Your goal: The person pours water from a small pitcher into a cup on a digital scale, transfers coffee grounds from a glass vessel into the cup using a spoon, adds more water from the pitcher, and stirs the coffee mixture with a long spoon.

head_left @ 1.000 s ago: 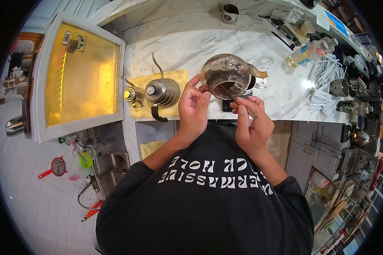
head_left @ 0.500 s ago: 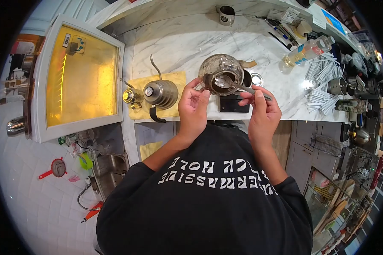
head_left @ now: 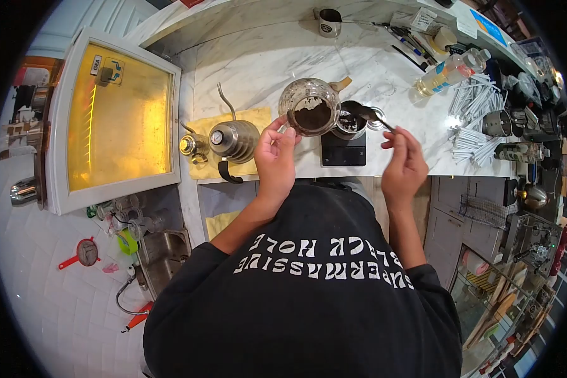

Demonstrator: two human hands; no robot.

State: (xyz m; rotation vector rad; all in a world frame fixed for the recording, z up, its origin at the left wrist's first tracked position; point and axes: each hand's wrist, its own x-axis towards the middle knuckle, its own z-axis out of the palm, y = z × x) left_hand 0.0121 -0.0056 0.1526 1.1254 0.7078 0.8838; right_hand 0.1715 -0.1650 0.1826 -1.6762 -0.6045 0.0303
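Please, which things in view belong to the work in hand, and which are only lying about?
Seem in use:
glass pot, in the left hand
spoon, in the right hand
cup, at the spoon's tip
black scale, by the cup

Seem only lying about:
white straws
pens
bottles
mug

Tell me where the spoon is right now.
In the head view, the spoon is right of centre, held in the right hand, its bowl over the cup just right of the glass pot.
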